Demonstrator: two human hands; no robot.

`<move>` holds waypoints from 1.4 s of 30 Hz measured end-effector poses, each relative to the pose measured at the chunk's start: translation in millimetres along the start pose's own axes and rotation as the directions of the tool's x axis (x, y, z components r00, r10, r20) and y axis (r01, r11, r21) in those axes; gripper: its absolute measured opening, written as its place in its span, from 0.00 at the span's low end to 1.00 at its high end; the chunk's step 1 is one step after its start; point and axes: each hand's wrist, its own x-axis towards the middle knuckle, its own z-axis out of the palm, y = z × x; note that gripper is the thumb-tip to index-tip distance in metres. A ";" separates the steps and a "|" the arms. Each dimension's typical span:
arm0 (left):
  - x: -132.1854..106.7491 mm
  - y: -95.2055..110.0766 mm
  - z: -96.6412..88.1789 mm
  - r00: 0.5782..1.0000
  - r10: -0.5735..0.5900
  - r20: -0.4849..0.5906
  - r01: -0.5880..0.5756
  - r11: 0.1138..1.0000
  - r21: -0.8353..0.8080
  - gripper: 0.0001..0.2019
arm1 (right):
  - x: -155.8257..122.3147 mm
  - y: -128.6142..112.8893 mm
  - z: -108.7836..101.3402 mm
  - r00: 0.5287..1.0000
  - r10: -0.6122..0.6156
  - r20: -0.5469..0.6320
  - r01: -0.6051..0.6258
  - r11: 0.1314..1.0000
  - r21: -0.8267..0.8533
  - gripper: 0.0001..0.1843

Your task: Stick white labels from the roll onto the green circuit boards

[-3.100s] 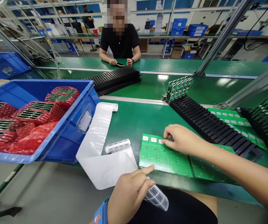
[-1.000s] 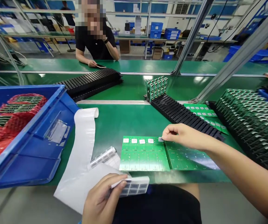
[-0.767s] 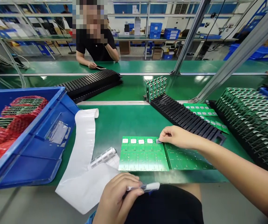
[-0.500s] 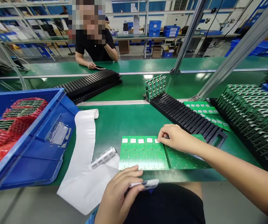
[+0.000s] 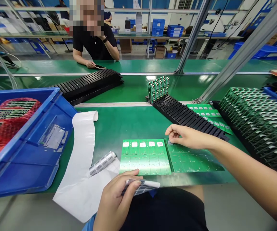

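Green bench top [image 5: 133, 125] bears a circuit board panel [image 5: 148, 158], long axis left to right; a label strip [image 5: 140, 187] is pinched in the left hand [image 5: 115, 199], while the released right hand [image 5: 188, 136] is held nearer, just over the panel's far edge.

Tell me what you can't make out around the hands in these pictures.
All from the head view:
- The label strip: partly covered by the fingers of the left hand.
- Text on the white labels on the green circuit board: too small to read.
- Whatever lies under the right hand: hidden by the hand.
- Red-bagged boards in the blue crate: cut off by the left edge.
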 end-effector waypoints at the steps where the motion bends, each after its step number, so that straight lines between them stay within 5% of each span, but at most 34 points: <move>1: 0.5 0.4 0.1 1.000 -0.017 -0.001 0.017 1.000 -0.005 0.08 | -0.3 1.2 1.4 1.000 -0.006 -0.012 0.006 1.000 -0.010 0.10; 7: -2.5 3.4 -3.5 0.987 -0.157 0.032 0.159 0.984 -0.086 0.13 | -15.4 6.5 17.2 0.965 -0.196 -0.172 0.128 0.930 -0.343 0.04; 11: -4.8 8.1 -6.3 0.976 -0.212 0.054 0.218 0.963 -0.159 0.16 | -27.8 -13.7 40.4 0.833 -0.442 -0.334 0.195 0.799 -0.569 0.06; 16: -1.7 12.5 -6.1 0.983 -0.177 0.049 0.182 0.971 -0.152 0.16 | -25.4 -64.0 77.6 0.860 -0.494 -0.128 0.464 0.862 -0.207 0.09; 21: -4.1 11.8 -10.2 0.999 -0.046 -0.009 0.045 0.998 -0.032 0.14 | -20.6 -92.5 98.4 0.917 -0.371 -0.144 0.388 0.915 0.109 0.04; 25: -7.6 4.2 -15.0 0.999 0.037 0.004 -0.037 0.998 0.041 0.17 | -24.4 -81.4 66.2 0.974 -0.169 -0.151 0.200 0.953 0.228 0.06; 28: -8.3 2.4 -15.8 0.994 0.101 0.032 -0.102 0.994 0.037 0.16 | -26.7 -51.9 17.3 0.986 -0.044 -0.159 0.048 0.999 0.023 0.09; 32: -7.5 4.5 -14.5 0.992 0.117 -0.051 -0.116 0.993 0.029 0.11 | -24.3 -11.2 -26.6 0.992 0.125 -0.003 -0.123 0.968 -0.217 0.08; 38: -12.8 -5.9 -19.9 0.987 0.128 -0.095 -0.113 0.982 0.151 0.13 | -20.5 2.2 -23.5 0.984 0.176 0.032 -0.162 0.953 -0.255 0.07; 42: -25.4 -19.6 -35.9 0.954 -0.037 -0.298 0.040 0.999 0.006 0.14 | -18.0 6.9 -24.6 0.988 0.156 0.017 -0.146 0.953 -0.264 0.08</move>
